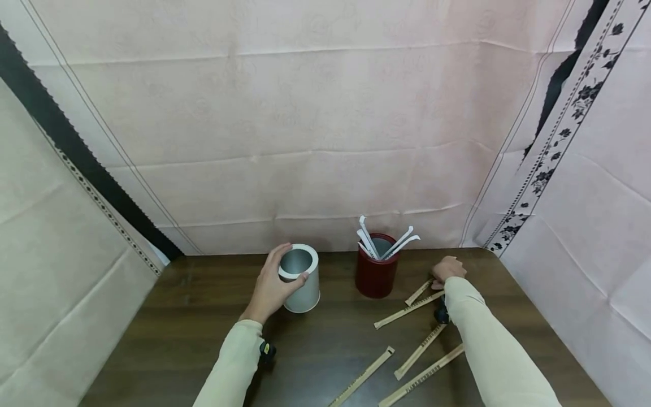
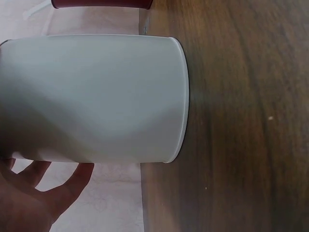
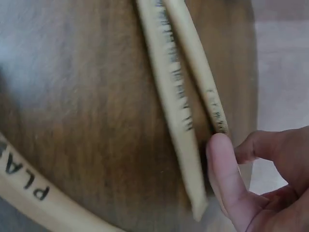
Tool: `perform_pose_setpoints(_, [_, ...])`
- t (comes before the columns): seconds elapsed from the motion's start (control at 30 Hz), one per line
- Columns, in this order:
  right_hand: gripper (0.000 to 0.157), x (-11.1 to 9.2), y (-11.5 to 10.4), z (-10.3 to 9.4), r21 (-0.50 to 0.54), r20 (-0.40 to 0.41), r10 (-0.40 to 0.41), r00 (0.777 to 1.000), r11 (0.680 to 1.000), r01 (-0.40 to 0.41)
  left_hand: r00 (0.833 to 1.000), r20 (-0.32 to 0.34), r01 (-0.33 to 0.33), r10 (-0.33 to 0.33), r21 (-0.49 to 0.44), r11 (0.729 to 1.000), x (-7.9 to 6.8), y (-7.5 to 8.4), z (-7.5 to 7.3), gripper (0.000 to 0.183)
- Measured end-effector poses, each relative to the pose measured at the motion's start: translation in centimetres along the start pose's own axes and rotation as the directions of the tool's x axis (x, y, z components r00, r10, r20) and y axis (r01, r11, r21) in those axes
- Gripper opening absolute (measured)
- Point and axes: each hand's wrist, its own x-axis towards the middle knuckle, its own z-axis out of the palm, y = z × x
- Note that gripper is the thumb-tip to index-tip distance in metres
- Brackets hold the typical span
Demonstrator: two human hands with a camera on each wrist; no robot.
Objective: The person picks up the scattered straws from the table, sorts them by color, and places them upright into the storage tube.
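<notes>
- With my right hand [image 1: 448,268] I'm pinching the far end of a tan stick [image 1: 419,293] between fingers and thumb, at the right side of the brown table [image 1: 203,328].
- Its long axis is running slantwise from my fingertips, towards my body and leftward; whether it is lying flat or tilting up a little, I can't tell.
- A second tan stick [image 1: 409,309] is lying just beside it on my nearer side, the two nearly meeting towards the left; I can't tell if they're touching there.
- My left hand [image 1: 269,285] is gripping the upper part of a grey canister [image 1: 303,294] from its left side, thumb towards me, while the canister is standing upright, well apart from the held stick.
- A dark red canister [image 1: 375,280] is standing between my hands, closer to the stick than the grey one is, with white sticks [image 1: 367,230] leaning out of its mouth.
- So my right hand is plainly the nearer one to the tan sticks, three more [image 1: 361,377] of which are lying closer to my body.
</notes>
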Motion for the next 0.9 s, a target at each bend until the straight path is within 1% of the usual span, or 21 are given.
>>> perform_pose_setpoints(0.03, [0.051,-0.1,0.2,-0.4,-0.004,-0.005,-0.022,1.000,1.000,0.022,1.000,0.000,0.000,0.000,-0.002,1.000,0.1,0.1,0.2,0.082])
perform_pose_setpoints(0.07, [0.052,-0.4,0.5,-0.9,-0.016,0.006,-0.060,0.998,0.998,0.060,1.000,0.001,0.000,0.000,-0.003,1.000,0.1,0.1,0.3,0.082])
perform_pose_setpoints(0.13, [0.050,-1.3,0.8,-1.8,0.052,0.010,-0.097,0.995,0.994,0.097,1.000,0.007,-0.002,0.002,-0.004,1.000,0.1,0.2,0.5,0.083])
perform_pose_setpoints(0.17, [0.047,-1.9,0.8,-2.2,0.140,0.018,-0.109,0.994,0.985,0.105,1.000,0.011,-0.003,0.003,-0.006,1.000,0.1,0.2,0.5,0.083])
perform_pose_setpoints(0.2, [0.043,-2.9,0.6,-2.6,0.245,0.035,-0.119,0.992,0.964,0.107,1.000,0.013,-0.003,0.003,-0.006,1.000,0.1,0.1,0.5,0.083])
perform_pose_setpoints(0.23, [0.039,-3.7,0.4,-2.9,0.354,0.045,-0.122,0.992,0.930,0.099,1.000,0.013,-0.005,0.005,-0.007,1.000,0.1,0.1,0.5,0.083])
perform_pose_setpoints(0.27, [0.037,-4.6,0.1,-3.1,0.455,0.050,-0.129,0.990,0.886,0.093,1.000,0.009,-0.006,0.006,-0.009,1.000,0.0,0.1,0.4,0.082])
perform_pose_setpoints(0.3, [0.035,-5.5,-0.3,-3.3,0.528,0.044,-0.146,0.988,0.843,0.101,1.000,0.005,-0.009,0.009,-0.010,1.000,0.0,0.0,0.3,0.082])
perform_pose_setpoints(0.33, [0.035,-6.5,-0.8,-3.5,0.582,0.033,-0.171,0.985,0.804,0.120,1.000,0.001,-0.010,0.010,-0.012,1.000,0.0,0.0,0.3,0.081])
perform_pose_setpoints(0.37, [0.035,-7.6,-1.4,-3.7,0.635,0.015,-0.196,0.981,0.759,0.142,1.000,-0.001,-0.012,0.012,-0.015,1.000,0.0,-0.1,0.2,0.081])
perform_pose_setpoints(0.4, [0.034,-8.6,-2.0,-3.9,0.663,-0.011,-0.217,0.976,0.729,0.170,1.000,-0.003,-0.013,0.013,-0.017,1.000,0.1,-0.1,0.2,0.081])
perform_pose_setpoints(0.43, [0.034,-9.7,-2.9,-3.9,0.680,-0.043,-0.239,0.970,0.704,0.204,1.000,-0.008,-0.012,0.012,-0.014,1.000,0.0,-0.2,-0.1,0.080])
perform_pose_setpoints(0.47, [0.033,-10.8,-3.7,-3.9,0.702,-0.074,-0.260,0.963,0.672,0.236,1.000,-0.012,-0.012,0.012,-0.010,1.000,0.0,-0.4,-0.4,0.080])
perform_pose_setpoints(0.57, [0.025,-13.8,-6.3,-3.6,0.749,-0.150,-0.314,0.937,0.583,0.315,1.000,-0.011,-0.021,0.021,-0.019,1.000,-0.1,-0.7,-0.8,0.079])
perform_pose_setpoints(0.67, [0.019,-16.2,-8.5,-3.2,0.798,-0.197,-0.384,0.902,0.472,0.375,0.999,0.004,-0.040,0.040,-0.050,0.998,0.0,-0.9,-0.9,0.078])
perform_pose_setpoints(0.77, [0.015,-17.8,-10.2,-2.5,0.832,-0.230,-0.459,0.858,0.365,0.418,0.997,0.037,-0.062,0.065,-0.091,0.994,-0.1,-1.0,-0.9,0.076])
perform_pose_setpoints(0.8, [0.014,-18.2,-10.7,-2.2,0.838,-0.241,-0.485,0.841,0.333,0.432,0.996,0.050,-0.070,0.076,-0.101,0.992,-0.2,-0.9,-0.9,0.076])
perform_pose_setpoints(0.9, [0.014,-19.0,-12.1,-1.4,0.850,-0.266,-0.566,0.780,0.244,0.467,0.992,0.082,-0.088,0.097,-0.113,0.990,-0.3,-0.9,-0.9,0.076])
